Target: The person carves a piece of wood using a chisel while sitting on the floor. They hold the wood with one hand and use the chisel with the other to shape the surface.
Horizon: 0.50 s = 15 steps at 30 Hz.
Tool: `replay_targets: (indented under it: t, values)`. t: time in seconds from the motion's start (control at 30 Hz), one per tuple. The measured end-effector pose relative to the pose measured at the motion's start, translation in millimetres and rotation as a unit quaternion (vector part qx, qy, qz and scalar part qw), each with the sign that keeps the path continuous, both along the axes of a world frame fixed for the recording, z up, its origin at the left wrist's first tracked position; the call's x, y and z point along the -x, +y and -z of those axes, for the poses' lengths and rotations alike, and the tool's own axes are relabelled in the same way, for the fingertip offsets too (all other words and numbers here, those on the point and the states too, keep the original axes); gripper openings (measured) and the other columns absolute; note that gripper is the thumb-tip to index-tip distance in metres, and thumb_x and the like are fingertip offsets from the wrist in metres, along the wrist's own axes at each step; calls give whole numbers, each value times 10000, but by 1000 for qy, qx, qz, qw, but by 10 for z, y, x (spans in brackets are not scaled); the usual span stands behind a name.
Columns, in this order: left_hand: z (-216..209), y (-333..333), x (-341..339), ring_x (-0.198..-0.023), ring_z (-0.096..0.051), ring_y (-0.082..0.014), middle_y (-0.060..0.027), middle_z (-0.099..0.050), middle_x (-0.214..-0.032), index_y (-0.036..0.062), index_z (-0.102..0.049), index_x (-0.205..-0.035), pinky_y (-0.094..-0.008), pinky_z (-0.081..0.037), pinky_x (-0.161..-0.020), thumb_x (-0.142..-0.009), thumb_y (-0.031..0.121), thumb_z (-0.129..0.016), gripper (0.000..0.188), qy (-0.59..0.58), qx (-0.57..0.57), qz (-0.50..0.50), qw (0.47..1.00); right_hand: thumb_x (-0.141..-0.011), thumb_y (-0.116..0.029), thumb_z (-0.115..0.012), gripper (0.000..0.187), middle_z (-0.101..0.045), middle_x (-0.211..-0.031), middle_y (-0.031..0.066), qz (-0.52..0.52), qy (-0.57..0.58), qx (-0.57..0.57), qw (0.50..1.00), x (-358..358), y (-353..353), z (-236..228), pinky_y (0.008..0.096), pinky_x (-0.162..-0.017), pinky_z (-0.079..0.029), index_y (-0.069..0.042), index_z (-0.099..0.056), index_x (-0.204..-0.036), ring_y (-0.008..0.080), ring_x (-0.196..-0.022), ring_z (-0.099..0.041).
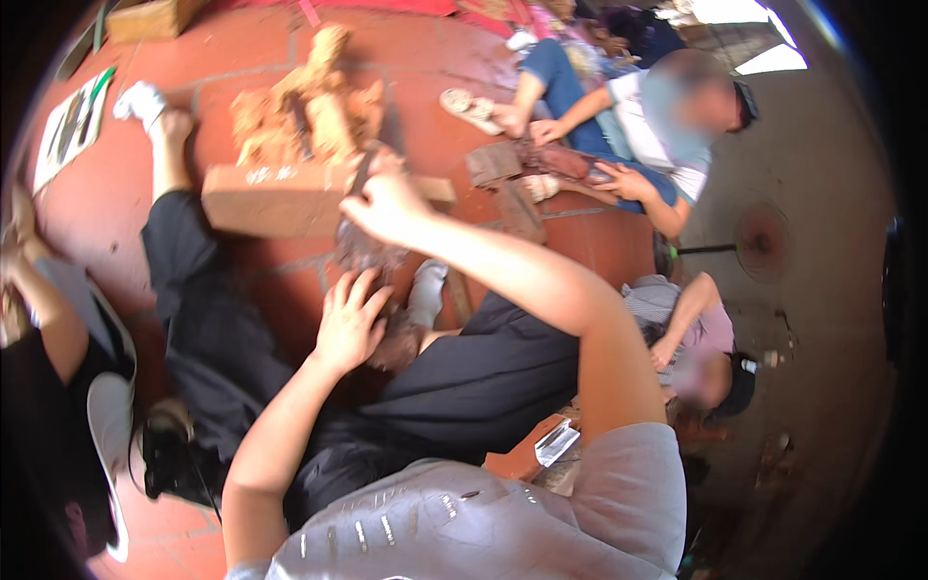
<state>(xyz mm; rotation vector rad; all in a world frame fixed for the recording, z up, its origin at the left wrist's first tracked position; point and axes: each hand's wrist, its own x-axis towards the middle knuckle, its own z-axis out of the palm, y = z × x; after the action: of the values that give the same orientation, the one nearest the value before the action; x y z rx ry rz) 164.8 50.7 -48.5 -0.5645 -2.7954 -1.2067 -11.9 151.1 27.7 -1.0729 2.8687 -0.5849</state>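
Note:
Between my legs stands a dark brown piece that looks like carved wood [367,253], partly hidden by my hands and smeared by motion. My left hand [348,324] rests against its near part with fingers spread. Closed fingers of my right hand [390,205] grip a thin, dark, strip-like tool [363,172] over the far end of the piece. Its exact kind is too blurred to tell. Just beyond my right hand, a light orange wood carving [329,106] sits on a thick wooden block [280,205].
At the right, a person [628,121] holds a dark wooden piece [561,161] near wooden blocks [498,169]. Another person [691,329] sits lower right; a third [48,319] is at the left. Tools lie on a white sheet [72,130]. A fan [762,242] stands right.

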Motion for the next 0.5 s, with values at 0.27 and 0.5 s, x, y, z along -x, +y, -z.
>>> replay_targets:
  t: [0.27,0.5]
  values:
    - [4,-50,-54,-1345,-331,-352,-87,-375,-1449,161,-543,-1291,-504,-346,-1065,-751,178,-715,568,2,-8,18,1000,-767,-214,-759,201,-605,-1189,186,-52,3,21,998,-135,58,-130,481,-992,-390,-37,-673,-803,347,-1160,-514]
    - [59,-19,-50,-1332,-346,-352,-85,-385,-1438,167,-555,-1281,-512,-367,-1042,-739,196,-729,570,11,-18,7,1000,-783,-223,-763,182,-620,-1149,148,-59,54,10,997,-272,-2,-56,465,-1026,-354,-65,-681,-822,337,-1254,-442]
